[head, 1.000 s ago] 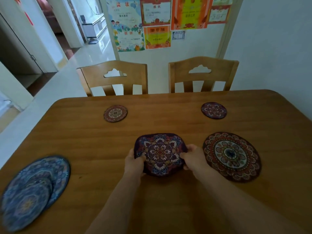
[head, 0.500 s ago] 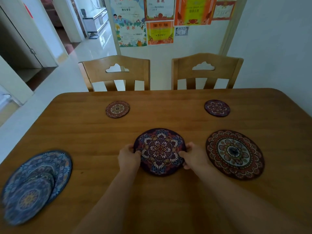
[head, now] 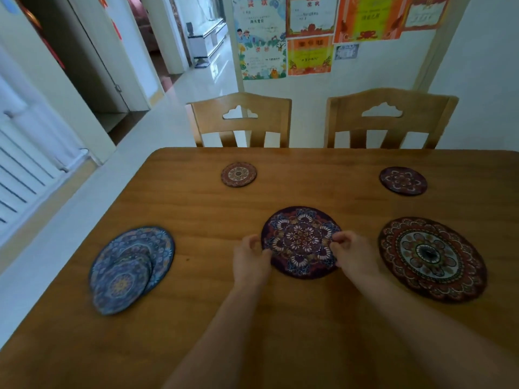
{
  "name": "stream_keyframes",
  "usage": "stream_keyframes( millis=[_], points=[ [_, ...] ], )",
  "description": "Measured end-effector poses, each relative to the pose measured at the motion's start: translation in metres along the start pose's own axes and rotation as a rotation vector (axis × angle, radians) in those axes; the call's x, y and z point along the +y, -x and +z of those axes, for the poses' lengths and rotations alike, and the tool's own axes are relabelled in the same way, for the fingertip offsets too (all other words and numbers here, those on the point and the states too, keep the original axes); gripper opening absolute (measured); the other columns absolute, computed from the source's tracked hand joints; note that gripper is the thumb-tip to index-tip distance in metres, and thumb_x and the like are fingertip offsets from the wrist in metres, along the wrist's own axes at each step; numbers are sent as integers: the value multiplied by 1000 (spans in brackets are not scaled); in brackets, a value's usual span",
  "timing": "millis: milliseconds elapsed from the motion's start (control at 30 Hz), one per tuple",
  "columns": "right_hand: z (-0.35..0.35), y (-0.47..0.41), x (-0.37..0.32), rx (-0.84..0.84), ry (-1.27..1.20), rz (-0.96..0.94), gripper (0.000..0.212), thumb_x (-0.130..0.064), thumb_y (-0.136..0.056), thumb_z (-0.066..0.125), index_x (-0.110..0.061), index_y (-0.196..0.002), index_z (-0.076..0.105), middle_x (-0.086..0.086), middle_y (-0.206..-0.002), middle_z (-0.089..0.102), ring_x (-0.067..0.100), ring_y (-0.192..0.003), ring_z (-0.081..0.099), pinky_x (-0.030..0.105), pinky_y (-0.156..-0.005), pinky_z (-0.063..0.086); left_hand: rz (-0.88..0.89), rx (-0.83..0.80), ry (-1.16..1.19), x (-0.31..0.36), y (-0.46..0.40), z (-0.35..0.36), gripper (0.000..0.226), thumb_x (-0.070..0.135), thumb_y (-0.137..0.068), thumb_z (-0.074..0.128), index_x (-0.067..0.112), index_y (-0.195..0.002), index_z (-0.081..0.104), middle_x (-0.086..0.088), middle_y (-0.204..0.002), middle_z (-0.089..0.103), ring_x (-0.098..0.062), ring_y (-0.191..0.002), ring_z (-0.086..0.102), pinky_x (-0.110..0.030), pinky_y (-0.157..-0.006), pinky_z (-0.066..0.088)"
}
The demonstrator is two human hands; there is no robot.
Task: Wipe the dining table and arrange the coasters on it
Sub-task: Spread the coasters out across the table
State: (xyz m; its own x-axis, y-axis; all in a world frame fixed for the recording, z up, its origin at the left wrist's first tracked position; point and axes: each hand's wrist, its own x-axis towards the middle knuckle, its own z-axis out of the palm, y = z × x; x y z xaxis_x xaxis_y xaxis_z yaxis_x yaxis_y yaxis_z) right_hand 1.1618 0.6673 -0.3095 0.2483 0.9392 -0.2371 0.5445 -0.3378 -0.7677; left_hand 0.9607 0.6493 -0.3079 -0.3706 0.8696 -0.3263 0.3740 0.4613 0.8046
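Purple mat (head: 301, 240), flat at table (head: 280, 346) centre, is flanked by left hand (head: 250, 259) and right hand (head: 354, 255); fingers curled at opposite rims, whether pinched cannot be told. Neither hand is nearer. Blue stack (head: 130, 269) lies left.

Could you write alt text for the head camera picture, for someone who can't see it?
Two hands, left hand and right hand, flank a purple patterned mat lying on a wooden table. Other round mats and two chairs lie beyond.
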Motion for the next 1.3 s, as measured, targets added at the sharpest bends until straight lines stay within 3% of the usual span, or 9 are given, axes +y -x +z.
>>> stream_keyframes(
  millis=[67,233,433,533,800,900,1000,1200,1300],
  points=[
    [17,14,-17,-50,-46,-46,13,-13,-96,57,-13,-108,63,5,-104,64,19,-87,65,36,-75,59,19,6,-12,-6,0,-26,38,20,-93,64,21,-130,54,1,-127,56,-9,-98,56,-16,-72,47],
    [65,48,-66,-241,-107,-67,13,-8,-97,53,-11,-106,63,10,-95,66,14,-65,62,13,-44,44,40,54,-77,-33,-15,-112,43,16,-93,64,16,-134,54,-3,-130,58,-12,-106,53,-23,-82,43],
    [156,95,-123,-453,-154,38,12,-11,-96,55,-18,-100,64,7,-91,69,16,-67,66,26,-59,54,-36,197,-156,-94,-39,-222,44,23,-88,66,18,-130,57,-5,-120,62,-14,-100,58,-32,-92,45],
    [212,119,-148,-488,-172,61,11,-10,-95,55,-17,-99,64,7,-89,68,16,-67,64,27,-60,55,-184,289,-196,-127,-54,-266,50,26,-86,65,20,-134,52,-14,-135,47,-34,-124,44,-43,-105,38],
    [305,142,-189,-394,-12,42,28,-15,-96,57,-5,-123,58,10,-100,62,17,-71,56,47,-76,58,-231,255,16,-174,-79,-302,63,21,-80,73,12,-137,46,-14,-134,52,-29,-117,54,-43,-102,46],
    [322,145,-195,-329,128,42,41,-27,-94,62,-9,-130,52,1,-97,59,17,-80,60,42,-80,57,-243,268,54,-176,-88,-306,66,24,-85,72,7,-141,42,-14,-135,53,-30,-123,51,-42,-104,44],
    [328,147,-197,-312,254,69,53,-40,-88,67,-13,-130,47,2,-118,57,21,-98,62,35,-76,55,-225,211,121,-176,-97,-308,58,29,-87,71,5,-136,51,-14,-131,60,-30,-117,58,-43,-99,49],
    [327,150,-192,-293,272,-12,20,-34,-91,64,-19,-101,55,-2,-97,58,16,-82,59,32,-66,51,-94,353,-211,-170,-93,-301,65,33,-87,68,16,-143,38,-12,-141,41,-31,-129,37,-44,-104,37],
    [317,146,-189,-305,154,-115,12,-28,-95,60,-20,-103,60,-5,-95,60,14,-86,59,33,-74,53,97,324,-245,-165,-89,-298,54,31,-93,62,20,-142,42,-6,-139,43,-25,-129,38,-42,-106,36]
  ],
)
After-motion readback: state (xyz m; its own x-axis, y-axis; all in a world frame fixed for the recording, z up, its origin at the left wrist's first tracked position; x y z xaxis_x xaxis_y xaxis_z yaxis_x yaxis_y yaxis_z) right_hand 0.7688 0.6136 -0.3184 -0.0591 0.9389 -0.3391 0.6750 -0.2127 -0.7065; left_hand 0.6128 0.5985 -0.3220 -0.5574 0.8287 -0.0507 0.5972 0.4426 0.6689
